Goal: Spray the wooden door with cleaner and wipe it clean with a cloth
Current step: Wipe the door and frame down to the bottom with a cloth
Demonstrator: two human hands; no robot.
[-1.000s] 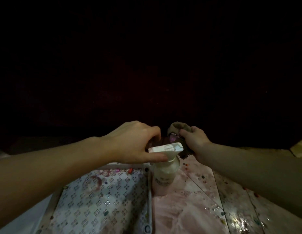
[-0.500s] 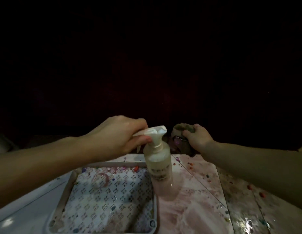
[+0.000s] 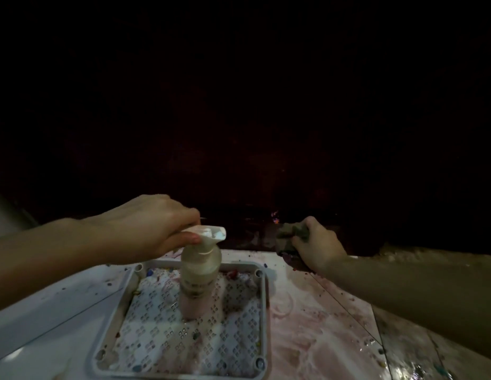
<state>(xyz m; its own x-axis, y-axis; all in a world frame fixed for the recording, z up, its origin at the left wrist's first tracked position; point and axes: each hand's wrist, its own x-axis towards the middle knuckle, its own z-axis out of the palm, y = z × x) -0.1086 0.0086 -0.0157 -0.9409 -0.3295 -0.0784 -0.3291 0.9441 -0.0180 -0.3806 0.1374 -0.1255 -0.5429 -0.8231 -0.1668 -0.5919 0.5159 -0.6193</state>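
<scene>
Since the earlier frames the spray bottle [image 3: 200, 272] has shifted leftward: a second ago it stood on the pink tiled floor [image 3: 315, 319] just right of the grated tray [image 3: 262, 305], and it is now over the tray's perforated white surface, its base at or just above the grating; whether it touches cannot be told. The right hand has also drawn further from the bottle, so the two hands are now well apart.

The left hand [image 3: 154, 229] holds the bottle by its white pump head [image 3: 210, 233], thumb curled under the nozzle and fingers over the top. The bottle is upright, translucent, with pale liquid inside.

The right hand [image 3: 318, 249] grips a bunched grey-brown cloth [image 3: 291, 237], fingers curled round it, pressed low at the foot of the wooden door [image 3: 239, 133]. The door fills the upper part of the view and is so dark that its surface shows almost nothing; a small glint of colour sits near its bottom edge, left of the cloth.

The floor tiles are wet and streaked, scattered with small coloured specks. The tray's frame is grey with screw holes at its corners, and a pale smooth surface [image 3: 47, 325] lies to its left.
</scene>
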